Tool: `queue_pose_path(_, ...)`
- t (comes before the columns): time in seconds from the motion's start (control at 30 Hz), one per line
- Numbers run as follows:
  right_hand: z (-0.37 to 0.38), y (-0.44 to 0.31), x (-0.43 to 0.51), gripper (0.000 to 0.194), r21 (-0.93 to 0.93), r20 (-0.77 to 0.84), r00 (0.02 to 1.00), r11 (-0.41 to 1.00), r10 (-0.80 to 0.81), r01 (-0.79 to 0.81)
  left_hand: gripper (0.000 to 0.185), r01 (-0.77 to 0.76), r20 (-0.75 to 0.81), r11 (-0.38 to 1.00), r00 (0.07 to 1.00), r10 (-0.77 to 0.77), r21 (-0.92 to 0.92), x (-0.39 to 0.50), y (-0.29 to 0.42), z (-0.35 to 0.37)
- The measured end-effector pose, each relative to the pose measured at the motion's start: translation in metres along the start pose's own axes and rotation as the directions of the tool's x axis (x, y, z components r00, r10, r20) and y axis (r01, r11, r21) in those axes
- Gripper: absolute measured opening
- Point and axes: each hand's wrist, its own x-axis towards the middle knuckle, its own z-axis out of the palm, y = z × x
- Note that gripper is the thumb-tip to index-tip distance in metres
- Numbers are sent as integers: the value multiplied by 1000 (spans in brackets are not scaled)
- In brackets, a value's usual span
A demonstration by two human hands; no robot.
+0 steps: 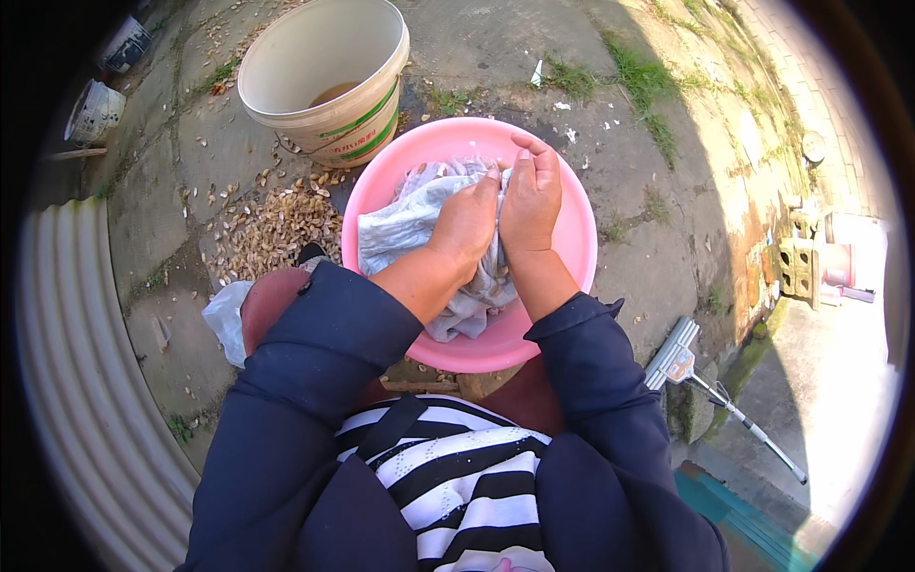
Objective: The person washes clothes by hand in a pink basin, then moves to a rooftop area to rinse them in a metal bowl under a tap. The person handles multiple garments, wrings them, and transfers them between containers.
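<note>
A pink plastic basin [577,250] stands before me, with a crumpled grey-white cloth [400,225] spread across its inside. My left hand [465,225] is closed on the cloth near the basin's middle, thumb on top. Right beside it, my right hand [530,200] has its thumb raised and fingers curled against a bunched part of the same cloth. The two hands nearly touch, and their grip hides much of the cloth between them. One end of the fabric hangs toward me below the wrists.
Beyond the basin's left rim stands a white plastic bucket [322,132] with brownish liquid inside. Peanut shells [279,232] lie heaped on the concrete. A sponge mop [679,365] rests at right; corrugated sheeting [78,307] is at left. A clear plastic bag [227,322] lies by my left knee.
</note>
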Motion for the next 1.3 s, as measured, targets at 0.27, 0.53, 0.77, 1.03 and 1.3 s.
queue_pose_path(0.27,2,-3,-11,17,18,48,995,996,-90,89,50,150,-37,944,985,-168,-295,7,13,-7)
queue_pose_path(0.53,11,-24,-61,16,14,177,963,979,-202,203,50,128,142,976,985,-103,-178,28,11,-33)
queue_pose_path(0.77,-6,6,14,18,78,-42,998,996,-47,50,45,176,157,970,976,-151,-165,-2,5,-8)
queue_pose_path(1.03,-52,-2,44,20,360,69,976,907,206,-217,31,47,62,933,998,-27,-356,31,19,-35)
queue_pose_path(1.3,-86,35,26,37,-710,557,827,563,82,422,26,-551,632,415,771,-76,723,-1,39,-71)
